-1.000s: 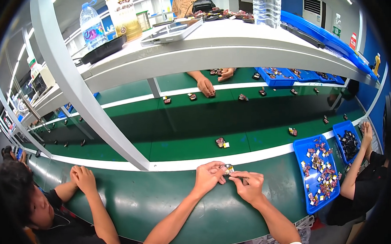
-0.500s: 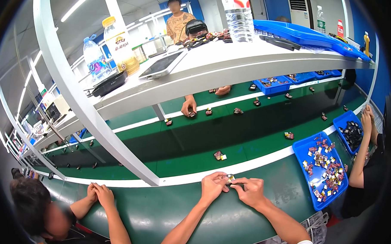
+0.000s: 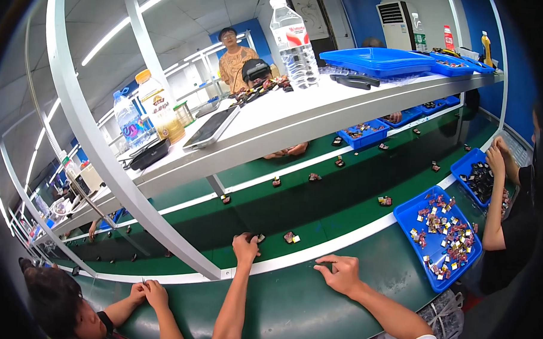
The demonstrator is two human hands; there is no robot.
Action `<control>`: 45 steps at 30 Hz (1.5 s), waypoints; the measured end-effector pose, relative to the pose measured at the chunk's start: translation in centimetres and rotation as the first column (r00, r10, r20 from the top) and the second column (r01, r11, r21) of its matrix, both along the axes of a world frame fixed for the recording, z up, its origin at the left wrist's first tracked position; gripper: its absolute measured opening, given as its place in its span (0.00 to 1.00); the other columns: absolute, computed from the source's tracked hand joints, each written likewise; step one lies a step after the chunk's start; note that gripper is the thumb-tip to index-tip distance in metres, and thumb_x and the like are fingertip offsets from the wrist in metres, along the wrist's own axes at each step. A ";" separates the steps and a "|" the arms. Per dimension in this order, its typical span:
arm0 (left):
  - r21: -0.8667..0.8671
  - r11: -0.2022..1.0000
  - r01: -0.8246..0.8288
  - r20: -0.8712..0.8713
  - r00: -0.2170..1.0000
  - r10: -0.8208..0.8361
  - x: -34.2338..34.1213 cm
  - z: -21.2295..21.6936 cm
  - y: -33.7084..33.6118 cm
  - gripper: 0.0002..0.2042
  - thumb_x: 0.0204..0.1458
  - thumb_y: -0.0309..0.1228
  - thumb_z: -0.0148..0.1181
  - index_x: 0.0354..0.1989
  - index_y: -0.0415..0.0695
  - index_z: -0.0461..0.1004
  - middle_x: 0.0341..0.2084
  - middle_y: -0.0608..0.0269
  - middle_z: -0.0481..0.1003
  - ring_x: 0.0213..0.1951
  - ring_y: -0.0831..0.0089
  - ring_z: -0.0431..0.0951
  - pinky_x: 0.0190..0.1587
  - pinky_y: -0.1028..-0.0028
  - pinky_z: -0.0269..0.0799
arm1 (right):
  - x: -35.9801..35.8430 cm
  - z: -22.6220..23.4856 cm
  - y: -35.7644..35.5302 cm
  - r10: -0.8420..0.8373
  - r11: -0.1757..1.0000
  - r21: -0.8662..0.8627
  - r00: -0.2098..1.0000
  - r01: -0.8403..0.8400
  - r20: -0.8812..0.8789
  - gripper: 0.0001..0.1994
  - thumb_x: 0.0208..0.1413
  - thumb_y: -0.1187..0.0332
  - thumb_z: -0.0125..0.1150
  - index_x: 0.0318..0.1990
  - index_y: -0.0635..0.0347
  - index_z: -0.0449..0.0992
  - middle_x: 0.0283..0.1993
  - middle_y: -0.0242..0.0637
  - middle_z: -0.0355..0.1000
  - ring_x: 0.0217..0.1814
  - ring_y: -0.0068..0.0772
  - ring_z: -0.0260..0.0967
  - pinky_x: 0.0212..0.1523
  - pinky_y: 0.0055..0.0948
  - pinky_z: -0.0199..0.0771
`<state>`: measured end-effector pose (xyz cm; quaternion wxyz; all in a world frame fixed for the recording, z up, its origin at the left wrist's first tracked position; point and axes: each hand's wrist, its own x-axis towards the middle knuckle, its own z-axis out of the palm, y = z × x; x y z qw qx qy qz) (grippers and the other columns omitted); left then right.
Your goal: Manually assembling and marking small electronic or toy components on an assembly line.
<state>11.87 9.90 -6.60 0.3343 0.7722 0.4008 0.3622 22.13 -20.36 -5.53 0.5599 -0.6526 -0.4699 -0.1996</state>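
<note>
My left hand (image 3: pixel 246 250) reaches onto the green conveyor belt (image 3: pixel 323 226), its fingers curled down. At its fingertips is a small dark part with a pale tab (image 3: pixel 261 238), partly hidden by the hand. Another small reddish-dark part with a white tab (image 3: pixel 291 237) lies on the belt just to the right. My right hand (image 3: pixel 341 275) hovers over the green work surface (image 3: pixel 290 304) in front of the belt. Its thumb and bent index finger are apart, with nothing between them.
A blue tray (image 3: pixel 438 235) of reddish parts stands right; beyond it sits a blue bin (image 3: pixel 479 177) of black parts beside a co-worker's arm. Another co-worker's hands (image 3: pixel 149 292) are at left. A white shelf (image 3: pixel 321 111) with bottles and a slanted post (image 3: pixel 145 195) rise ahead.
My hands have parted. The left has moved forward and left onto the belt with the small part; the right stays near its place, finger and thumb now apart. The view has shifted.
</note>
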 end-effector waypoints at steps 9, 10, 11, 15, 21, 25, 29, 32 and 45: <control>0.280 0.811 0.514 0.104 0.823 -0.558 -0.2 0.7 -14.0 0.10 0.54 0.24 0.64 0.45 0.39 0.81 0.42 0.55 0.80 0.30 0.70 0.78 0.30 0.73 0.74 | 0.6 -1.5 0.5 -0.010 1.000 -0.018 0.988 0.007 -0.155 0.06 0.47 0.71 0.74 0.32 0.56 0.82 0.16 0.31 0.68 0.13 0.30 0.59 0.19 0.30 0.61; 0.250 0.796 0.552 0.112 0.800 -0.590 -0.1 0.2 -15.1 0.12 0.54 0.23 0.65 0.47 0.39 0.81 0.41 0.57 0.79 0.28 0.74 0.76 0.29 0.75 0.73 | 0.4 -1.0 0.4 -0.025 0.997 -0.081 0.975 0.007 -0.219 0.06 0.48 0.72 0.74 0.32 0.57 0.81 0.16 0.31 0.66 0.13 0.28 0.57 0.19 0.30 0.60; 0.241 0.768 0.593 0.108 0.770 -0.629 0.1 0.0 -15.8 0.13 0.54 0.23 0.65 0.48 0.39 0.80 0.41 0.58 0.79 0.26 0.75 0.75 0.29 0.75 0.72 | 0.4 -0.6 0.4 -0.046 0.990 -0.142 0.959 0.007 -0.278 0.06 0.48 0.73 0.73 0.33 0.57 0.80 0.15 0.31 0.64 0.13 0.27 0.56 0.19 0.29 0.58; 0.224 0.799 0.558 0.119 0.798 -0.591 0.5 -1.5 -17.3 0.09 0.54 0.23 0.66 0.42 0.39 0.82 0.28 0.58 0.79 0.22 0.72 0.73 0.27 0.73 0.70 | 0.3 -0.8 0.4 0.001 0.995 -0.093 0.920 -0.041 -0.392 0.06 0.49 0.75 0.71 0.33 0.58 0.79 0.14 0.29 0.61 0.14 0.23 0.54 0.19 0.27 0.56; 0.189 0.814 0.549 0.174 0.797 -0.578 -0.1 -1.6 -17.5 0.05 0.53 0.23 0.66 0.37 0.38 0.83 0.28 0.53 0.81 0.27 0.61 0.81 0.31 0.69 0.74 | -0.1 -0.5 -0.2 0.061 0.992 -0.087 0.940 -0.095 -0.334 0.06 0.49 0.76 0.71 0.33 0.61 0.78 0.13 0.29 0.59 0.13 0.20 0.52 0.18 0.25 0.54; 0.101 0.808 0.581 0.179 0.788 -0.589 0.1 -1.3 -17.4 0.06 0.53 0.23 0.66 0.38 0.37 0.84 0.27 0.53 0.81 0.25 0.63 0.80 0.29 0.71 0.73 | 0.3 -0.7 -0.2 0.029 0.991 -0.110 0.932 -0.073 -0.361 0.07 0.48 0.75 0.72 0.33 0.61 0.78 0.12 0.28 0.58 0.12 0.19 0.52 0.18 0.25 0.53; -0.036 0.811 0.584 0.262 0.788 -0.557 0.3 -1.1 -17.3 0.06 0.52 0.22 0.68 0.38 0.37 0.83 0.29 0.56 0.79 0.25 0.67 0.78 0.29 0.72 0.72 | 0.1 -0.7 0.2 0.002 0.992 -0.120 0.943 -0.044 -0.334 0.07 0.48 0.73 0.73 0.33 0.60 0.79 0.12 0.28 0.58 0.12 0.19 0.52 0.17 0.25 0.53; 0.192 0.834 0.518 0.195 0.813 -0.549 0.4 -1.2 -17.2 0.07 0.50 0.22 0.68 0.38 0.38 0.83 0.32 0.57 0.75 0.29 0.67 0.77 0.31 0.70 0.72 | 0.1 -0.7 0.2 -0.004 0.990 -0.133 0.936 -0.045 -0.352 0.07 0.48 0.73 0.73 0.34 0.60 0.80 0.12 0.28 0.58 0.12 0.18 0.53 0.17 0.25 0.53; 0.230 0.839 0.493 0.199 0.820 -0.536 0.5 -1.8 -17.4 0.09 0.49 0.20 0.69 0.40 0.37 0.83 0.30 0.58 0.74 0.26 0.71 0.73 0.28 0.73 0.69 | 0.0 -1.3 0.1 0.006 0.993 -0.106 0.934 -0.048 -0.358 0.08 0.48 0.75 0.74 0.34 0.62 0.80 0.15 0.28 0.62 0.13 0.15 0.54 0.17 0.22 0.53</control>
